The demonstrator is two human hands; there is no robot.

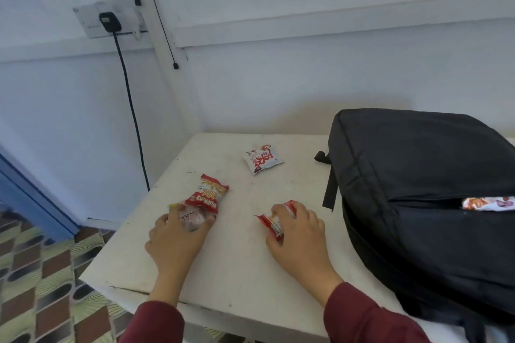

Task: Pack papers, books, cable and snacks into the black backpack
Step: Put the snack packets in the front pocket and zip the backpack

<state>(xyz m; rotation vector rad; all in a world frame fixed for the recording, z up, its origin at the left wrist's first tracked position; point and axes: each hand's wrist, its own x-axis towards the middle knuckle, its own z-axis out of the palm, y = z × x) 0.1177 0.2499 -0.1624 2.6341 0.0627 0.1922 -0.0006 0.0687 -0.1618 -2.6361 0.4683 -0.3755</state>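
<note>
One white table (pixel 237 264) — black backpack (pixel 418 175) atop; pale wall (pixel 278 83) behind.

The light was soft, even and a little cool, tinting the wall (pixel 278 78) bluish, with no hard glare. My left hand (pixel 178 237) and right hand (pixel 298 234) threw only faint shadows on the desk (pixel 237 267). The black backpack (pixel 418 189) swallowed nearly all detail. The wide lens bowed the wall trim (pixel 306 28) and the desk's edges. Print on the red packet (pixel 207 199) in my left hand and the smaller packet (pixel 274 221) in my right looked soft, and the patterned floor (pixel 41 273) was smeared.
</note>
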